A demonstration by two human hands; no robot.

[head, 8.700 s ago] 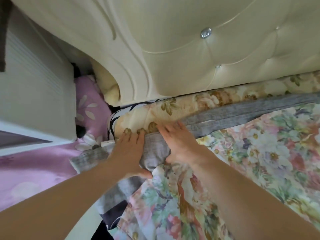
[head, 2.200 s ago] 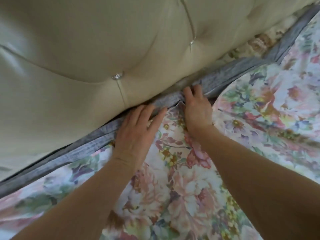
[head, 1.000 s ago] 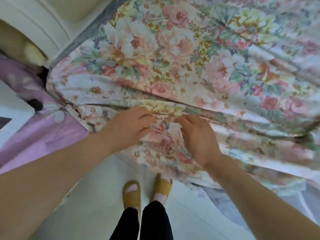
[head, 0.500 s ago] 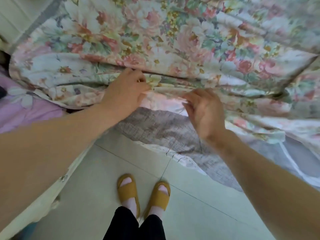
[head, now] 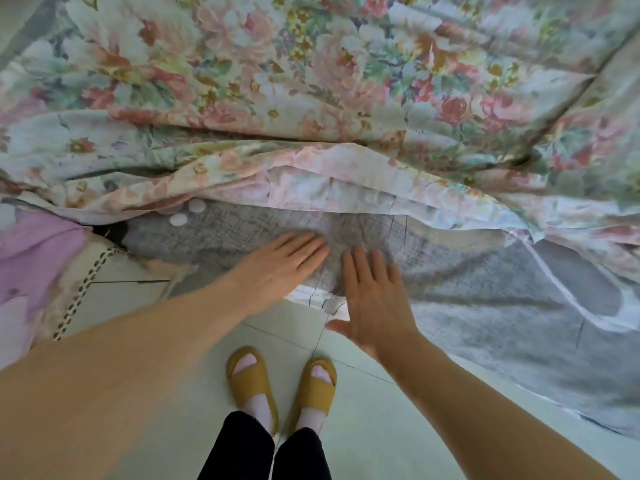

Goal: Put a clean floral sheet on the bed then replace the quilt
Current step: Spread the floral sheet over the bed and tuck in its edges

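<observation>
Already both hands held nothing: the left hand (head: 277, 268) and right hand (head: 372, 299) lay flat, fingers straight, against the grey underlayer (head: 467, 271) hanging below the floral sheet (head: 311, 81). That sheet was spread above it, its edge loose and apparently untucked; no quilt was in view.

Mustard slippers (head: 252, 388), black trousers (head: 239, 448), bare forearms (head: 485, 400)

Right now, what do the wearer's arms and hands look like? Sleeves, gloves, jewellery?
Both forearms are bare, no sleeves in view. The left hand and right hand wear no gloves, and no rings, watch or bracelet show. The image is slightly motion-blurred, so fine marks cannot be told.
</observation>
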